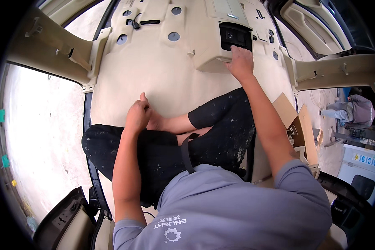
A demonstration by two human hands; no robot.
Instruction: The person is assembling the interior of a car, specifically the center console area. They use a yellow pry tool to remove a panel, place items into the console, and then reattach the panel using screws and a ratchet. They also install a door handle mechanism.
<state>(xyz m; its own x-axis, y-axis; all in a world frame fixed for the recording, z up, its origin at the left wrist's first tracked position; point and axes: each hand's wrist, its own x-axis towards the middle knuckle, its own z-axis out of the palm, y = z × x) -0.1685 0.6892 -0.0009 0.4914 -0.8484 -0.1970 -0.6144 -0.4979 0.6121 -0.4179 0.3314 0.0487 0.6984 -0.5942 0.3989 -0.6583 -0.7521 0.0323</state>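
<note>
I sit cross-legged on the beige carpet [162, 75] of a stripped car interior. Ahead and to the right stands a beige centre console [208, 52], its end holding a dark recessed panel [233, 35]. My right hand [241, 64] grips the lower rim of that recess, fingertips over the edge and thumb below. In front of my left knee, my left hand [138, 116] is closed beside my bare foot [155, 120]. Its fingers curl inward, and whatever they may hold is hidden. A dark strap [186, 154] lies across my lap.
Beige pillar trims [71, 56] flank the cabin on both sides. An open cardboard box [306, 129] with parts inside stands by my right arm. Round dark fittings [173, 36] and a short cable [135, 24] show in the carpet. Another person [356, 110] is outside at right.
</note>
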